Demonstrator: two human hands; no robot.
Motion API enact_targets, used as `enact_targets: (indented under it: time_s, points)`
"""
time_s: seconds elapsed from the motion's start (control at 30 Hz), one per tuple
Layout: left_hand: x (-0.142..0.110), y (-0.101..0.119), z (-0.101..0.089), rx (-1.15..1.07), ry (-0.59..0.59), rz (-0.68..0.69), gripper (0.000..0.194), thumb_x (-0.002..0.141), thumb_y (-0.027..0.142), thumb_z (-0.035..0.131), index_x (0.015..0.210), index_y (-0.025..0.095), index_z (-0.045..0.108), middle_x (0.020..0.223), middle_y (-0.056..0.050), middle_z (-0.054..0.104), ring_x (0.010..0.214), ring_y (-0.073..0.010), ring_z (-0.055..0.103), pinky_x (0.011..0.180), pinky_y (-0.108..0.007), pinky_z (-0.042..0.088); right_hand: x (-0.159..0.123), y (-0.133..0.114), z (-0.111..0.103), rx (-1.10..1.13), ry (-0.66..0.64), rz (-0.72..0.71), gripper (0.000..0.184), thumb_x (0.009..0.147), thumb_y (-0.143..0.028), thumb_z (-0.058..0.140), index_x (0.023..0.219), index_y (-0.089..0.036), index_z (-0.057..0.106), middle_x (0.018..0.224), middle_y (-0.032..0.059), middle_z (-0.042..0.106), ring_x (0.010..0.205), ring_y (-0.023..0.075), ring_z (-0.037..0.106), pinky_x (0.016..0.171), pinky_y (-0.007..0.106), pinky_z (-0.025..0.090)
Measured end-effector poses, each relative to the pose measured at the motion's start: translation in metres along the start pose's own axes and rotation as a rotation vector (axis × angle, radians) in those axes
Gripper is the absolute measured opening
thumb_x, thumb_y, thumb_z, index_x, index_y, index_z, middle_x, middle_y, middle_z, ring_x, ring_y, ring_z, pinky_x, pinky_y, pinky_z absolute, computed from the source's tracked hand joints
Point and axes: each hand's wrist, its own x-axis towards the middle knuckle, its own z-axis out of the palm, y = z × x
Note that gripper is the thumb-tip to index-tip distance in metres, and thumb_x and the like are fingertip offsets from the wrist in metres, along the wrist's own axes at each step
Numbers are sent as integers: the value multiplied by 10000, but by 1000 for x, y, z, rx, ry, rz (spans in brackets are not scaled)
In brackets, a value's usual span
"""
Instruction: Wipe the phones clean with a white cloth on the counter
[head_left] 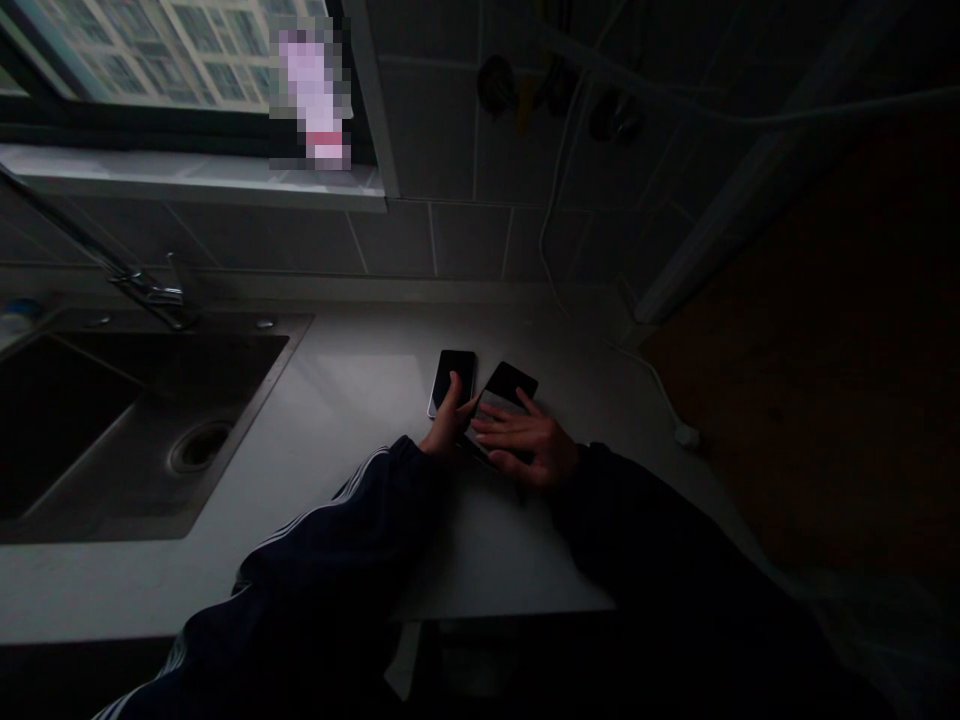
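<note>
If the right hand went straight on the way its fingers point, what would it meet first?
Most likely the left hand, though depth is hard to judge in this dim view.

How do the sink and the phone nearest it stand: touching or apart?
Apart. The head view shows a wide stretch of pale countertop between the sink and the phone.

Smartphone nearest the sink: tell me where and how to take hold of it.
Probably grip the smartphone by its long edges near the far end, coming from the side of the sink: it looks slim, screen up, the thumb of the left hand overlaps it, and its sink-facing edge is uncovered.
</note>
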Motion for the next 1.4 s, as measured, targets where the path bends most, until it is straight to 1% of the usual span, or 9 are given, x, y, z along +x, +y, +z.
enact_targets:
  time_s: [0.13, 0.23, 0.37, 0.53, 0.77, 0.9, 0.97, 1.17, 1.4]
  points:
    - [-8, -1, 10, -1, -119, -12, 860, 936, 749, 317, 1524, 137, 451, 1186, -185, 729, 1039, -329, 725, 964, -468, 534, 3, 10, -3, -184, 121, 292, 502, 1031, -424, 403, 1493, -253, 495, 1553, 103, 471, 1498, 310, 362, 1203, 700, 137]
    - [-14, 0, 17, 75, -142, -74, 774, 974, 687, 293, 1541, 181, 437, 1165, -174, 738, 988, -336, 736, 885, -490, 569, 2, 20, -5, -251, 183, 415, 571, 1043, -450, 347, 1571, -233, 367, 1623, 109, 358, 1537, 326, 267, 1196, 713, 146]
    - [-18, 0, 22, 89, -137, -54, 686, 998, 621, 325, 1542, 220, 446, 1190, -164, 734, 913, -310, 751, 814, -445, 594, 0, 26, -5, -246, 182, 419, 598, 1044, -472, 349, 1598, -251, 304, 1644, 97, 325, 1553, 316, 219, 1210, 693, 150]
    - [-13, -2, 16, 101, -103, -72, 739, 969, 676, 355, 1534, 211, 458, 1165, -171, 738, 967, -329, 746, 886, -487, 578, 0, 23, -3, -230, 159, 406, 623, 1033, -493, 361, 1597, -235, 304, 1650, 101, 308, 1559, 322, 188, 1207, 694, 156]
    - [-7, -1, 16, -2, -12, -13, 853, 972, 716, 207, 1403, 76, 571, 1100, -196, 751, 1047, -318, 728, 954, -425, 538, 0, 8, 2, -119, -31, 143, 649, 980, -521, 502, 1566, -276, 368, 1589, 102, 424, 1528, 325, 287, 1202, 709, 23]
    - [-5, 1, 12, -19, 94, 8, 873, 931, 763, 314, 1335, 46, 604, 1033, -189, 764, 983, -327, 742, 895, -412, 561, -1, 0, 1, 5, -99, 2, 619, 981, -511, 535, 1542, -276, 415, 1555, 109, 474, 1502, 306, 354, 1219, 668, 35]
    - [-4, 1, 6, -33, 90, 6, 871, 912, 771, 367, 1323, 43, 613, 1024, -200, 764, 945, -316, 750, 869, -406, 571, -1, -2, 0, 30, -102, -11, 621, 980, -531, 536, 1535, -276, 425, 1552, 108, 479, 1502, 303, 355, 1222, 661, 28]
    - [-1, 0, 1, -47, 12, 15, 850, 903, 764, 407, 1327, 62, 627, 1044, -211, 760, 910, -306, 756, 850, -397, 578, -1, 3, 3, 33, -81, 10, 604, 982, -586, 498, 1500, -275, 475, 1536, 101, 503, 1489, 304, 381, 1217, 677, 42]
    - [-9, 1, 11, -29, -137, -47, 807, 941, 731, 327, 1428, 127, 549, 1031, -187, 756, 854, -312, 750, 851, -491, 580, 0, 34, -5, -158, 127, 370, 504, 1061, -447, 303, 1492, -267, 492, 1555, 102, 473, 1507, 300, 342, 1192, 720, 125]
